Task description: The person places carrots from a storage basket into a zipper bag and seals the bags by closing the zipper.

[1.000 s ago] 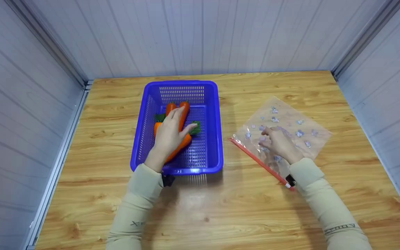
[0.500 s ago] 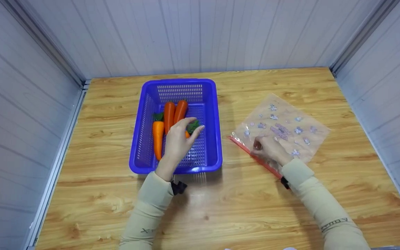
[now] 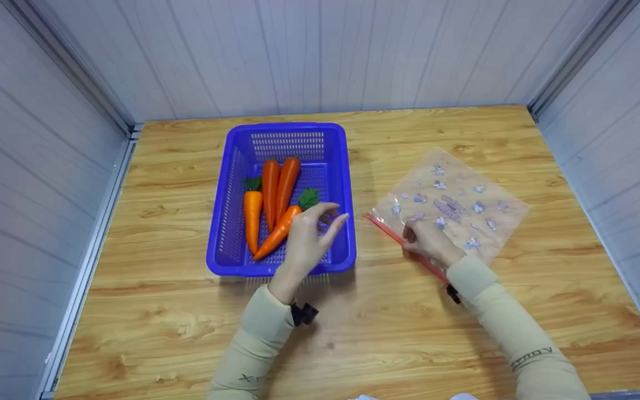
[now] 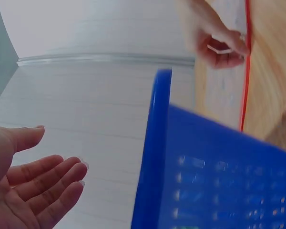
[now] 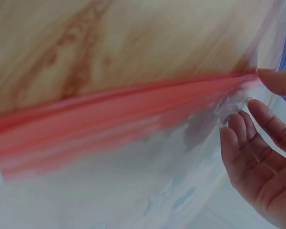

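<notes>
Over the front right of a blue plastic basket (image 3: 348, 189) is my left hand (image 3: 304, 239), its fingers loosely curved and thumb apart, holding nothing. Several carrots (image 3: 287, 191) with green tops lie in the basket. In the left wrist view this hand (image 4: 38, 186) is beside the basket's rim (image 4: 155, 138), palm showing. My right hand (image 3: 431, 243) is at the red zip strip (image 3: 385, 229) of a clear, flower-printed zip bag (image 3: 486, 194) lying flat. In the right wrist view the thumb (image 5: 276, 81) meets the strip's edge, while the curved fingers (image 5: 267, 119) stay apart from it.
A wood-grain table (image 3: 175, 311) bears the basket at left and the bag at right. Pale panel walls (image 3: 342, 55) enclose its back and sides. A dark wrist mount (image 3: 304, 314) sits under the left cuff.
My left hand has moved right and toward me, off the carrots to the basket's front right. My right hand has come from the bag's middle down to its red zip strip.
</notes>
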`<action>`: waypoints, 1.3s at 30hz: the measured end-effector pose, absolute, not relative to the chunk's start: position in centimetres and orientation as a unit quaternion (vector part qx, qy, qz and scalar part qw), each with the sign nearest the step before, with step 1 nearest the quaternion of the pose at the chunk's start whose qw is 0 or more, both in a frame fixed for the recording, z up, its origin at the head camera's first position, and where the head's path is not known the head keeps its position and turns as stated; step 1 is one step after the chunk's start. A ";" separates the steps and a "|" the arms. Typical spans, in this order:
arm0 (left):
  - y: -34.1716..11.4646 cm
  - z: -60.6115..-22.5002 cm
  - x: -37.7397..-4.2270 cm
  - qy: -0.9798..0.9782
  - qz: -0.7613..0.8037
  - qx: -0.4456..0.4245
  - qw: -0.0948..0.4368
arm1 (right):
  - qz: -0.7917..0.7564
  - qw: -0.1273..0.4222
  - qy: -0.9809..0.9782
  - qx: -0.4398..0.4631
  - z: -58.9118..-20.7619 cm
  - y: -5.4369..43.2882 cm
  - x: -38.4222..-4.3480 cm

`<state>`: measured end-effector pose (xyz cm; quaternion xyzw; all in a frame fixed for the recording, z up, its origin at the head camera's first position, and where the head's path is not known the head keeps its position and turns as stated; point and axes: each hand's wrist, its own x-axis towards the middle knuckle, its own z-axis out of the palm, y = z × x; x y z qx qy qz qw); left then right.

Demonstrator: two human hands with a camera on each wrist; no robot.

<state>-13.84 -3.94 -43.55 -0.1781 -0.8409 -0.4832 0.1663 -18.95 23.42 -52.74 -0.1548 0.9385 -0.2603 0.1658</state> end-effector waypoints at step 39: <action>7.8 -51.1 -11.8 -0.915 -0.342 -0.214 0.005 | -0.471 0.133 0.868 -0.081 -51.5 25.3 -18.5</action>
